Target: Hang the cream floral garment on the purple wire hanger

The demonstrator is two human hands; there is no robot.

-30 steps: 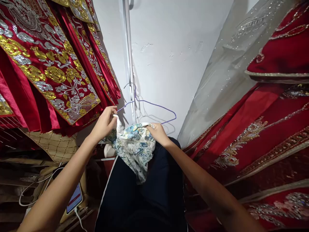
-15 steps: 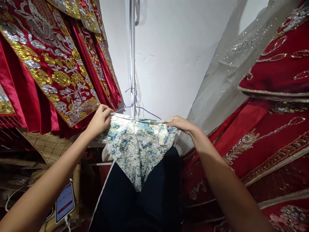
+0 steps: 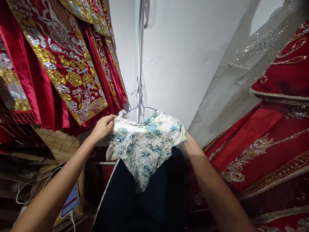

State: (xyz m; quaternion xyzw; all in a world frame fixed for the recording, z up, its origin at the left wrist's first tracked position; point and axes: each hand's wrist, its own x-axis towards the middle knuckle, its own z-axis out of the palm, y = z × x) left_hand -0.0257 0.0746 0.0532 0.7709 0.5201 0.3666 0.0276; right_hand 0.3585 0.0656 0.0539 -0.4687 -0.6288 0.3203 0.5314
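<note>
A small white garment with a blue and green floral print (image 3: 145, 141) hangs spread over a thin purple wire hanger (image 3: 139, 104) in front of the white wall. My left hand (image 3: 104, 126) pinches the garment's left shoulder, fingers closed on the cloth. My right hand (image 3: 187, 139) is at the garment's right sleeve, and the cloth hides most of it, fingers included. Below the garment hangs a dark navy cloth (image 3: 145, 199).
Red robes with gold and silver embroidery (image 3: 62, 64) hang at the left. More red embroidered garments (image 3: 270, 138) and a grey sheer sequinned cloth (image 3: 231, 83) fill the right. A phone on a white cable (image 3: 70, 201) lies at the lower left beside quilted beige fabric (image 3: 58, 143).
The garment went from bunched between my hands to spread over the hanger. My right hand moved right and down behind the sleeve. The view shifted slightly.
</note>
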